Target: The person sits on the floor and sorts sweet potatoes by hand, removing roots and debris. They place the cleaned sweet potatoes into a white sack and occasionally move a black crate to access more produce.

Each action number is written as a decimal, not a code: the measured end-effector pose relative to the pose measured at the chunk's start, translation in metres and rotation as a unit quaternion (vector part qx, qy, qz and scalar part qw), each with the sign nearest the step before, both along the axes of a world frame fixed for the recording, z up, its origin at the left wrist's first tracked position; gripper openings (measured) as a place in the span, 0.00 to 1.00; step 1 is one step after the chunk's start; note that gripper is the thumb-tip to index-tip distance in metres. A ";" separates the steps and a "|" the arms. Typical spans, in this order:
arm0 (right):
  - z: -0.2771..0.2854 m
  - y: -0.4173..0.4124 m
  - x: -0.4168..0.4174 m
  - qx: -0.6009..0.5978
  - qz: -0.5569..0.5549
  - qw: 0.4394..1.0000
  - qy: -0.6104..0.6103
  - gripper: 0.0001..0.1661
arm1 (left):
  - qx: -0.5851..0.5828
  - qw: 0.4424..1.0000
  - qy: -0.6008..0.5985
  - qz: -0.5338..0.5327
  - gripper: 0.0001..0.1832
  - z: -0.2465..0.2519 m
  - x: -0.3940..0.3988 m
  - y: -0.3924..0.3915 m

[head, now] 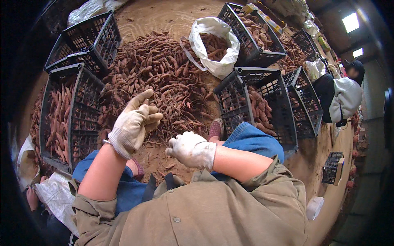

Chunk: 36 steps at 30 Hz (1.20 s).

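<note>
A large heap of sweet potatoes (160,61) with thin roots lies on the floor before me. My left hand (132,123), in a pale knitted work glove with soiled fingers, is raised over the near left part of the heap. Its fingers are spread and I see no sweet potato in them. Lower and to the right, my right hand (189,149) in a matching glove is curled closed near my knee. Nothing shows in it, though its palm is hidden. A white woven sack (198,33), its mouth rolled open, stands beyond the heap and contains sweet potatoes.
Black plastic crates with sweet potatoes stand at left (72,120), right (286,113) and back right (261,53). Another black crate (104,40) is at the back left. A person (344,92) crouches at far right. Another person's hand (31,198) shows at lower left.
</note>
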State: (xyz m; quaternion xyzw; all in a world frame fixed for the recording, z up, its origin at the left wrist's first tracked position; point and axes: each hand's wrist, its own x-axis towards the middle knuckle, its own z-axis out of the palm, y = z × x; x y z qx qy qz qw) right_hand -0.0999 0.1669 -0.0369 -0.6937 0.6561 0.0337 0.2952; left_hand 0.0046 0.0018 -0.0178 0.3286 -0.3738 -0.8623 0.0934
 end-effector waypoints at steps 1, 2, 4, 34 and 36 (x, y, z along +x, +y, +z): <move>-0.010 0.003 0.003 -0.036 0.007 0.999 -0.002 0.15 | 0.011 1.000 -0.005 0.016 0.17 0.008 0.000 0.000; -0.016 0.001 0.002 -0.016 0.042 0.999 0.020 0.15 | 0.023 0.999 0.014 0.020 0.16 0.009 0.000 -0.001; -0.024 -0.007 0.003 0.020 0.067 0.997 0.028 0.14 | 0.009 0.999 -0.004 0.049 0.14 0.016 0.004 -0.003; -0.287 -0.004 -0.094 0.106 -0.493 0.863 0.018 0.36 | -0.021 0.991 -0.117 0.062 0.18 0.003 0.014 -0.019; -0.292 -0.009 -0.098 0.152 -0.461 0.874 -0.014 0.33 | -0.034 0.990 -0.126 0.057 0.17 0.004 0.011 -0.018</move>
